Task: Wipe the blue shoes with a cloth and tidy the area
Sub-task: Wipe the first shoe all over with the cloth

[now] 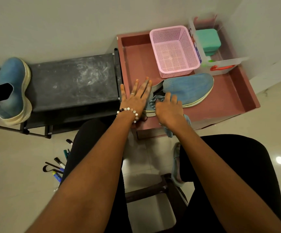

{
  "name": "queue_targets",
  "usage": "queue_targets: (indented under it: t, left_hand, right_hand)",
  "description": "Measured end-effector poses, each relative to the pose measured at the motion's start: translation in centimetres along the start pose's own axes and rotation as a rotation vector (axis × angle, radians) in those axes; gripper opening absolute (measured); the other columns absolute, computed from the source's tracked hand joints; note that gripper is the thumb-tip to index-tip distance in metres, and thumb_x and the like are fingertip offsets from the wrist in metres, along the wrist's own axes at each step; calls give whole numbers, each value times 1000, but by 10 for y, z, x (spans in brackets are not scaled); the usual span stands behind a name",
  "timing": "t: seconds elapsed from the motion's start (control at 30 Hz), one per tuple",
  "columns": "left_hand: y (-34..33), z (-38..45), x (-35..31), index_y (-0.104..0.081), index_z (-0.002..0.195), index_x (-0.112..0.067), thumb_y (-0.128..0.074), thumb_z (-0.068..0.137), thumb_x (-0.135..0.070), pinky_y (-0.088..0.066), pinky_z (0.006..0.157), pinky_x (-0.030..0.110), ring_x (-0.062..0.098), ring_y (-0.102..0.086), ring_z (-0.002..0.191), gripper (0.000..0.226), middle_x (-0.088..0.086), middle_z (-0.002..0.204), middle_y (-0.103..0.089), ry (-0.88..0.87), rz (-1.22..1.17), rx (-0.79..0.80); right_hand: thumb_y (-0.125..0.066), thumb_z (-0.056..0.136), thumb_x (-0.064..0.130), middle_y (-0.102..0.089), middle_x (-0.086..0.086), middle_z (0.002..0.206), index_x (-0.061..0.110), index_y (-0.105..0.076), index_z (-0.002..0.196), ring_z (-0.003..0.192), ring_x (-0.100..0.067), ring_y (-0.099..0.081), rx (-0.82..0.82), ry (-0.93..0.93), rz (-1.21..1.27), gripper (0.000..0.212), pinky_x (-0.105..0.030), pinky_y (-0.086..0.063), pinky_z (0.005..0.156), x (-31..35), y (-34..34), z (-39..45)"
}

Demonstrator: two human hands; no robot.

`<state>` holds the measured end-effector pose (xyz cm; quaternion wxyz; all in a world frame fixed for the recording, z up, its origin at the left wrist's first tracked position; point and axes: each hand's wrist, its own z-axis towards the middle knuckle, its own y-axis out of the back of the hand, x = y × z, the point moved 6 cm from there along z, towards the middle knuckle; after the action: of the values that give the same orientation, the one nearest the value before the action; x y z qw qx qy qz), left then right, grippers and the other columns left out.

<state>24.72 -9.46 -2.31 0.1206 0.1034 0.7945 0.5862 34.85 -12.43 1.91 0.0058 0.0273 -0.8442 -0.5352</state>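
Currently: one blue shoe (189, 89) on the pink tray (223, 98), mid-wipe; left hand (137, 96) flat, fingers spread, steadying its heel; right hand (168, 108) fingers curled around the cloth (151, 103). Second shoe (12, 91) on the black rack (72, 79). Pens (59, 165) on floor: tidying outstanding.

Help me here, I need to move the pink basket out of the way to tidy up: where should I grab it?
Probably the pink basket by its near rim, from above: it stands upright and open-topped, while the clear box crowds its right side.
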Motion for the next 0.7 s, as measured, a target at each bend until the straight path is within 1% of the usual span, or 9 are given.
queue_targets:
  t: [0.13,0.23,0.33,0.43,0.5,0.6,0.7]
  left_hand:
    - [2,-1,0,22,149,-21,-69,81,-16,4,107,71,26,18,145,113,-8,155,27,5,-12,6]
    - [1,-1,0,23,148,-21,-71,80,-17,5,106,71,26,19,145,116,-8,155,28,7,-28,5]
    - [1,-1,0,24,147,-21,-77,74,-28,9,105,69,27,19,145,125,-8,155,29,9,-21,15]
    - [3,-3,-1,24,148,-20,-76,75,-27,9,106,69,26,20,145,124,-8,155,29,11,-12,25]
    - [3,-3,-1,24,148,-20,-74,76,-23,8,107,69,26,19,145,121,-8,155,28,15,-8,18]
    - [2,-2,0,24,148,-20,-75,75,-28,8,106,69,27,19,145,123,-7,155,28,20,0,20]
    - [2,-1,-1,24,148,-20,-78,73,-30,9,104,68,26,19,145,126,-8,155,27,23,-11,10]
  right_hand:
    - [-32,99,20,-30,-16,139,16,-52,126,125,-35,-31,59,28,-27,35,-42,-29,101,-2,6,-5]
    - [-33,98,21,-32,-16,138,16,-54,125,124,-34,-32,33,22,-62,35,-41,-30,99,-2,8,-6]
    - [-35,97,19,-32,-16,137,14,-57,122,123,-35,-33,-2,1,-28,33,-43,-30,101,-4,3,0]
    - [-32,98,20,-32,-16,136,13,-56,122,122,-35,-33,-31,-5,8,35,-42,-30,100,-4,0,0]
    - [-34,97,18,-31,-16,135,12,-56,120,121,-34,-32,10,20,18,32,-42,-30,100,-4,0,-2]
    - [-37,97,15,-31,-17,136,12,-53,121,122,-35,-32,72,72,15,30,-44,-32,100,-5,4,-6]
    - [-36,97,16,-34,-17,133,12,-55,121,120,-35,-35,14,44,-14,31,-42,-33,98,-9,6,-7]
